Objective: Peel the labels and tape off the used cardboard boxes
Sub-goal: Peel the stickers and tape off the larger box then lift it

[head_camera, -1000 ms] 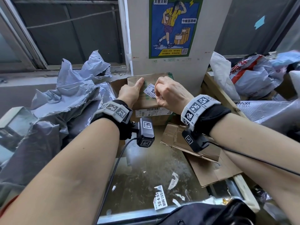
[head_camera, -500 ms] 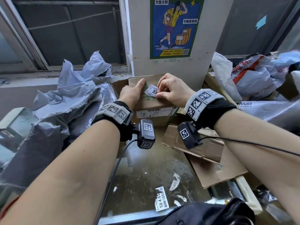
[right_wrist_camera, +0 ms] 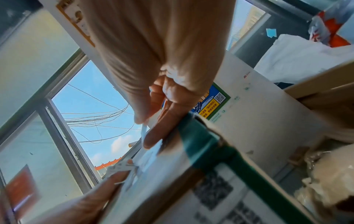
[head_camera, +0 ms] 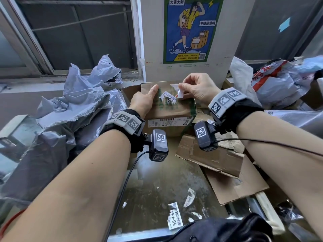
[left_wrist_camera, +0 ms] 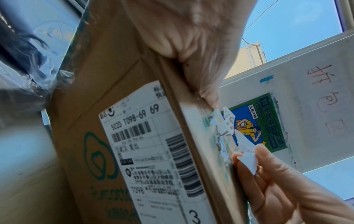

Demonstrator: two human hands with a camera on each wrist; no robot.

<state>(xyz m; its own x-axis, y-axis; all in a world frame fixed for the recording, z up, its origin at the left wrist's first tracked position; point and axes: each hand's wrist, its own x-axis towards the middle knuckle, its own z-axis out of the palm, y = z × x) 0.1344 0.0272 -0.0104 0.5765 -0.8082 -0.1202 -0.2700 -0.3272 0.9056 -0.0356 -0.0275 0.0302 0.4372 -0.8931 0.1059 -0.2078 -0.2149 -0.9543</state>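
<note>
Two hands on cardboard box (head_camera: pixel 167 109), left wrist view shows shipping label (left_wrist_camera: pixel 153 151)

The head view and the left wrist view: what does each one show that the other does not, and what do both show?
Only the head view shows both wrists, the grey bags, flattened cardboard and label scraps on the table.
Only the left wrist view makes the shipping label readable: "T098-69".
Both show the left hand steadying the box and the right hand pinching a torn white piece above the sticker remains.
</note>
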